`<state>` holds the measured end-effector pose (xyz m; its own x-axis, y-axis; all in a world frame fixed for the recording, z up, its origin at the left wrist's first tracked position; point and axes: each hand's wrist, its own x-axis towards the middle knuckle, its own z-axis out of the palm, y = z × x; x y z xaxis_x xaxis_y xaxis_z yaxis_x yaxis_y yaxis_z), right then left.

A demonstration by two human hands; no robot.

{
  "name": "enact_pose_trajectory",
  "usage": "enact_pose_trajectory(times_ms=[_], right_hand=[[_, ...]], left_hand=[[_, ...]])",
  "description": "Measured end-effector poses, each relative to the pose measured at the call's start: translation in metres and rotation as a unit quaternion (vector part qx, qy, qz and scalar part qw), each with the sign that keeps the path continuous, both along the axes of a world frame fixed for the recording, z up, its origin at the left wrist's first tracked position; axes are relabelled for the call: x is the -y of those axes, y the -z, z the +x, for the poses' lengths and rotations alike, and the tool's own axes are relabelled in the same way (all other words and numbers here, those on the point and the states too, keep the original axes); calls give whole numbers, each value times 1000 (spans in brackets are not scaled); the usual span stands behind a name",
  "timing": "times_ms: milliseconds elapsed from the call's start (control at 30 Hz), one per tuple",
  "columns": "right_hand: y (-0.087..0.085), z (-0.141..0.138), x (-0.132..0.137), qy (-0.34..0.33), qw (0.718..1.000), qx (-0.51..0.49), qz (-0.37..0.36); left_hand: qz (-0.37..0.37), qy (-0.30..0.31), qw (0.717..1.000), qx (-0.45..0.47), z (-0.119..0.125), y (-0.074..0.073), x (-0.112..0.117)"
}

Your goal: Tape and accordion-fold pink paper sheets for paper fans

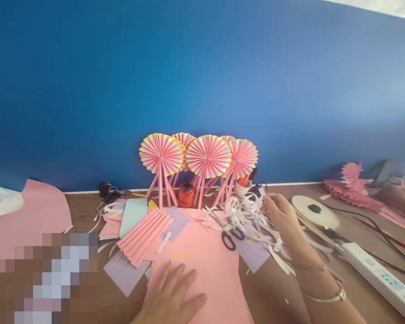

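My left hand (175, 292) lies flat with its fingers spread on a large pink paper sheet (219, 274). Over a heap of white paper strips (248, 209), my right hand (281, 213) pinches the end of a white strip (261, 193) between thumb and fingertips. Black-handled scissors (231, 238) rest on the pink sheet's far right part, blades toward the strips. A pleated pink paper (145, 236) lies to the left, partly over lilac squares. Behind stand several round pleated paper fans (207, 156) on pink paper legs.
An orange-red tape measure (186, 195) sits beneath the fans. On the right are a glass lid (313, 210), a white power strip (374, 270), black cables and pink folded paper (353, 189). A blue wall (202, 67) closes off the back. Pixelation covers the lower left.
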<state>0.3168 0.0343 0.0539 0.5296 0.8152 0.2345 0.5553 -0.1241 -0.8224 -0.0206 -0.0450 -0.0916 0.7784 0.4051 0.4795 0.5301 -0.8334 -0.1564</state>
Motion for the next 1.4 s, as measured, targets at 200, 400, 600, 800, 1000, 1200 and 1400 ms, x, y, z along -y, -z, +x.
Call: enact_pose_trajectory(times_ms=[200,400,600,800,1000,1200,1400], right_hand=[[-13,-52,18,-181,971,-158,14],[-7,-95,34,-367,916,-163,-9],[14,-104,43,-384,922,-46,17],[17,-105,46,-394,913,79,72],[2,-112,50,-405,893,177,83],[6,-108,45,-400,851,305,150],[-3,-91,35,-381,857,316,143]], left_hand=[[-229,14,971,66,2,-86,-17],[-326,-97,893,296,36,-148,-39],[-316,-69,889,323,56,-139,-43],[-228,-46,923,305,54,-137,-40],[-310,-66,864,391,55,-139,-39],[-340,-121,806,469,45,-151,-41],[-376,-185,709,567,4,-162,-52]])
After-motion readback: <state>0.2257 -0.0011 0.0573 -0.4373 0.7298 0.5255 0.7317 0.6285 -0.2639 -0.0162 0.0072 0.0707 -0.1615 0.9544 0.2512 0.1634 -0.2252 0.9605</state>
